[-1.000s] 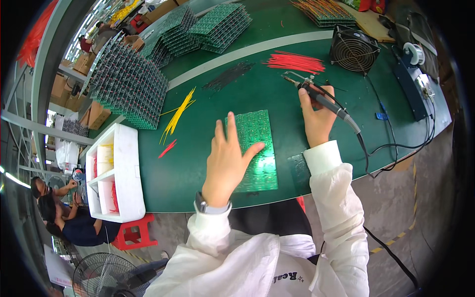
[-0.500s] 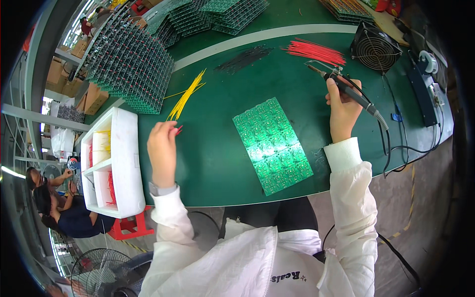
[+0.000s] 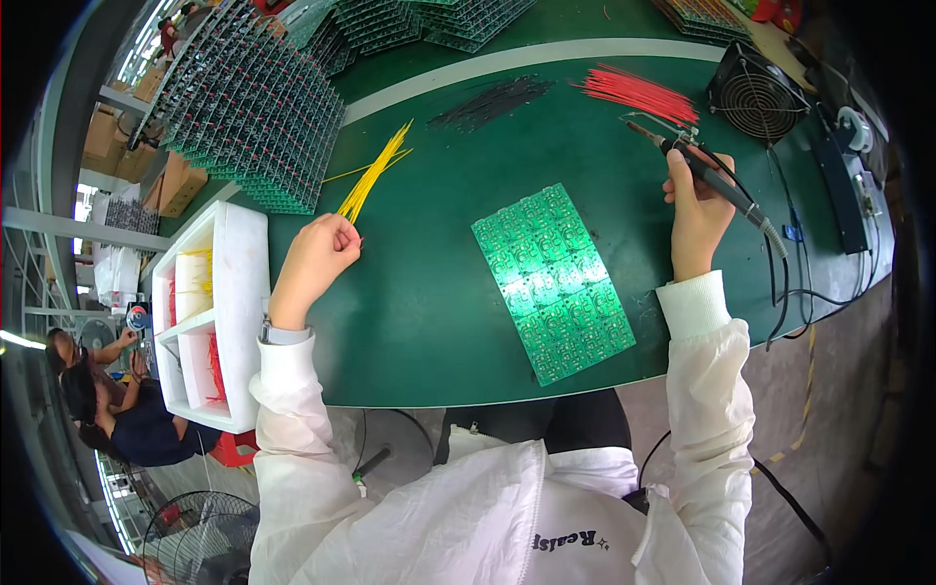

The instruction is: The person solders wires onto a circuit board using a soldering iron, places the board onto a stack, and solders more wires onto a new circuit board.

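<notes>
My left hand (image 3: 320, 258) is closed at the near end of a bundle of yellow wires (image 3: 372, 177), thumb and fingers pressed together. A small red bit shows beside its fingertips; what they pinch is hidden. In my right hand (image 3: 698, 207) is a soldering iron (image 3: 719, 182), gripped by its dark handle, its tip pointing up and left above the table. Between my hands a green circuit board panel (image 3: 554, 283) lies flat and slightly turned, with rows of small repeated boards and a bright glare across it.
Black wires (image 3: 490, 103) and red wires (image 3: 639, 93) lie farther back, near a small black fan (image 3: 758, 95). Stacked circuit boards (image 3: 249, 112) rise at the far left. A white foam box (image 3: 241, 302) holds coloured wires. At right sits a dark blue-grey unit (image 3: 840, 190) with cables.
My left hand's fingers have curled into a pinch at the yellow wires, and its wrist has swung left. The right hand still grips the soldering iron. The whole view has shifted slightly.
</notes>
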`<state>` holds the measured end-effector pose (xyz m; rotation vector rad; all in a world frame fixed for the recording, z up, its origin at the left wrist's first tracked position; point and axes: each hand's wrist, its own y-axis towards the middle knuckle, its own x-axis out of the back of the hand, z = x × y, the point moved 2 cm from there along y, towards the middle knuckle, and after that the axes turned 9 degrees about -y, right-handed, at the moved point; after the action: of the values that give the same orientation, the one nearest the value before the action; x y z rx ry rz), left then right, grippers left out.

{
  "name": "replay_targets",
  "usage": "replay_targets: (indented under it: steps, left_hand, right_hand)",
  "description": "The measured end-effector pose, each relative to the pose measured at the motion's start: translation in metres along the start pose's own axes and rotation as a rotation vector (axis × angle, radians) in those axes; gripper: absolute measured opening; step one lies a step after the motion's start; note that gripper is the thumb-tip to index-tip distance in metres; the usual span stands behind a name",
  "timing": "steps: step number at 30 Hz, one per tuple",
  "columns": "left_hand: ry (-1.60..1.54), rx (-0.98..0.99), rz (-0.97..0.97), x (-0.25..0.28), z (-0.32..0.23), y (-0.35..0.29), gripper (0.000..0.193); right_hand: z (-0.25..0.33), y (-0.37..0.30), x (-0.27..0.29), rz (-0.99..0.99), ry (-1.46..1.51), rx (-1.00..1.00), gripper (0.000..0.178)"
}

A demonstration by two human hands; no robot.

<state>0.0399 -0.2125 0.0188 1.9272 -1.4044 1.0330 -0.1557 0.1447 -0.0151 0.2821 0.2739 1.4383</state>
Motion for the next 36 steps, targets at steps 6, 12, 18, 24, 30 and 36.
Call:
replay_targets:
  steps: [6,12,18,24,30,36]
  left_hand:
    - [0.1,-0.025,0.119,0.003,-0.003,0.005,0.006]
    - [0.089,-0.138,0.062,0.012,-0.007,0.005,0.005]
    - [-0.274,-0.146,-0.034,-0.035,-0.075,-0.031,0.012]
    - [-0.417,-0.171,-0.045,-0.098,-0.107,-0.039,0.009]
    - [-0.292,-0.39,-0.081,-0.092,-0.117,-0.011,0.011]
    - [-0.258,-0.538,-0.179,-0.099,-0.112,0.014,0.015]
  right_hand:
    - [0.0,0.0,-0.001,0.001,-0.012,0.002,0.023]
    - [-0.001,0.001,0.0,0.012,-0.014,0.017,0.023]
    - [-0.001,0.0,0.001,0.03,-0.008,-0.02,0.024]
    - [0.008,-0.007,0.0,0.078,-0.096,-0.036,0.025]
    - [0.028,-0.032,-0.002,0.122,-0.056,-0.068,0.025]
    - [0.039,-0.055,-0.008,0.109,-0.043,-0.167,0.028]
